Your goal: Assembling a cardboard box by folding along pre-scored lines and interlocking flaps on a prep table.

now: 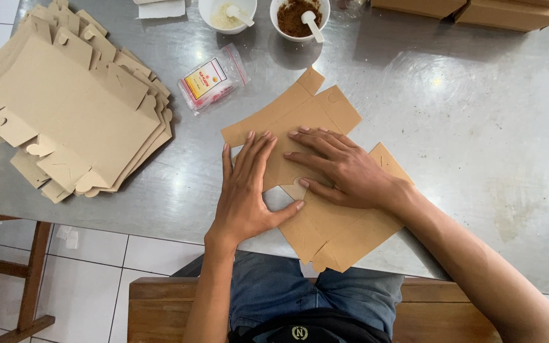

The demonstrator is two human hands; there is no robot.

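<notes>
Both hands press a flat cardboard box blank onto the steel table.

Left hand and right hand lie open, fingers spread flat, gripping nothing; beyond the fingertips sit a small plastic packet and two white bowls.

We press left hand and right hand flat on brown cardboard box blank, steel desk; blank stack far left.

Both hands flat, fingers spread
</notes>
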